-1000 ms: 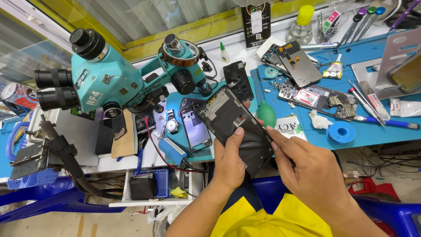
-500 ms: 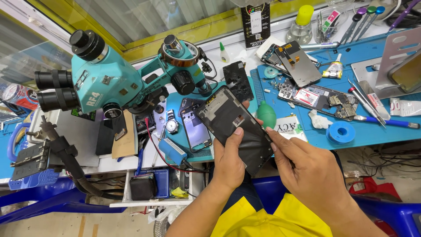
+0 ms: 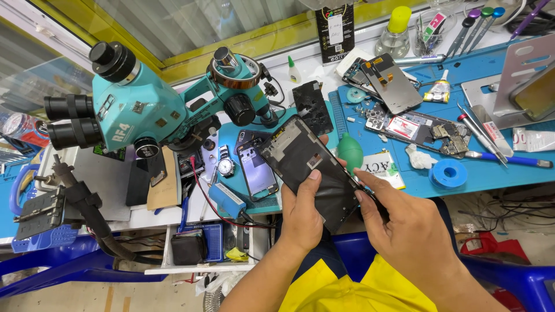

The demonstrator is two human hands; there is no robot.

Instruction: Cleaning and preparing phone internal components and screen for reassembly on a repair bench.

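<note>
My right hand point(image 3: 404, 231) hides the lower edge of the phone screen panel point(image 3: 312, 167), and whether its pinched fingers hold a tool there I cannot tell. My left hand point(image 3: 303, 216) grips the panel from below, thumb on its dark back — it tilts above the bench edge, between both hands. Behind it lie an opened phone point(image 3: 257, 167), a teal microscope point(image 3: 150, 104) and a blue mat point(image 3: 480, 167).
</note>
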